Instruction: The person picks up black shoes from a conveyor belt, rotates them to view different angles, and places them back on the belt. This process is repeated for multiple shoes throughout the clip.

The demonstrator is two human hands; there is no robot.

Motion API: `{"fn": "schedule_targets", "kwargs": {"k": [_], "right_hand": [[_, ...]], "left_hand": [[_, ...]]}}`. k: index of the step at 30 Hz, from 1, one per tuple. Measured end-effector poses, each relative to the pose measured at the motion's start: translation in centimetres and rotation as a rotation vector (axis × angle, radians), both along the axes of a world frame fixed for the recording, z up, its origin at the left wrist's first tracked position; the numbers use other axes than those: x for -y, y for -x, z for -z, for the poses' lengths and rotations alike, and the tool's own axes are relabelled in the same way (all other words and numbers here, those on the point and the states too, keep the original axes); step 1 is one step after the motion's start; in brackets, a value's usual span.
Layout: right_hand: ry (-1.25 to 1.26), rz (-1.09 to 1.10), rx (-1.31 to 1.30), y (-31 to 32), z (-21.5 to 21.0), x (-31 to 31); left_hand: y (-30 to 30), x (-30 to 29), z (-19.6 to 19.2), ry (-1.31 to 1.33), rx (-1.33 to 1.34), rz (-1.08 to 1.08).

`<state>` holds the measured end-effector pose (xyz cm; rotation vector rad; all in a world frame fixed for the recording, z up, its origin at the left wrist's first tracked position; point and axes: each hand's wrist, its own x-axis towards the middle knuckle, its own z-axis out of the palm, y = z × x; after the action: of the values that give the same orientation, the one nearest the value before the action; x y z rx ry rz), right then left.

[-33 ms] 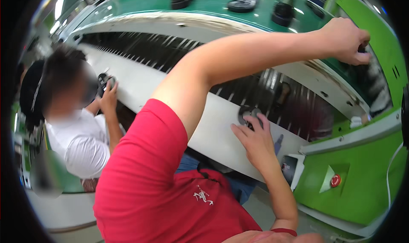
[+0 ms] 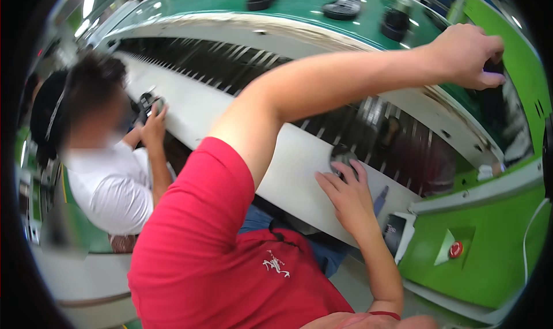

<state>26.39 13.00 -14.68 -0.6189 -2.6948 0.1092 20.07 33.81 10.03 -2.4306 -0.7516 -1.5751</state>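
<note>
My left arm, in a red sleeve, stretches across to the far right. At its end my left hand (image 2: 465, 55) is closed, with the fingers curled beside the green panel. A dark shape shows at and below those fingertips; whether it is held, and what it is, I cannot make out. My right hand (image 2: 350, 196) lies palm down over the white ledge with its fingers apart. Its fingertips touch a dark, rounded item (image 2: 343, 154) that looks like a shoe, partly covered by the fingers. The thumb stands clear of it. A blue-grey pen-like tool (image 2: 381, 200) lies beside this hand.
Several dark shoes, one a striped shoe (image 2: 342, 7), stand on the green surface (image 2: 201, 11) at the back. A slatted dark channel (image 2: 196, 64) runs behind the white ledge (image 2: 294, 173). To the left sits a co-worker (image 2: 106, 179) handling a dark shoe. A red button (image 2: 455, 249) projects at right.
The whole view has shifted slightly, with the far shoes now lower and further right. Both hands keep nearly the same places. More of the dark shape shows below my left hand.
</note>
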Motion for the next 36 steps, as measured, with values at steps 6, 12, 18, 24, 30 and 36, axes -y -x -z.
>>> {"fn": "schedule_targets", "kwargs": {"k": [6,12,18,24,30,36], "right_hand": [[0.107,0.147,-0.318,0.6,2.3,1.9],[0.456,0.574,-0.549,2.1,5.6,1.9],[0.766,0.709,-0.581,-0.4,8.4,1.3],[0.550,0.752,-0.467,0.6,8.0,1.5],[0.372,0.725,-0.412,0.5,7.9,1.1],[0.313,0.545,-0.692,4.3,1.4,2.0]], "left_hand": [[13.5,10.5,5.4,-0.012,0.477,0.066],[20.4,17.9,19.5,0.216,0.532,-0.122],[19.2,27.6,27.3,0.468,0.322,-0.136],[18.8,30.3,32.9,0.935,0.410,-0.134],[22.1,19.3,35.1,1.379,0.606,0.023],[22.2,17.6,26.6,0.783,0.744,-0.096]]}}
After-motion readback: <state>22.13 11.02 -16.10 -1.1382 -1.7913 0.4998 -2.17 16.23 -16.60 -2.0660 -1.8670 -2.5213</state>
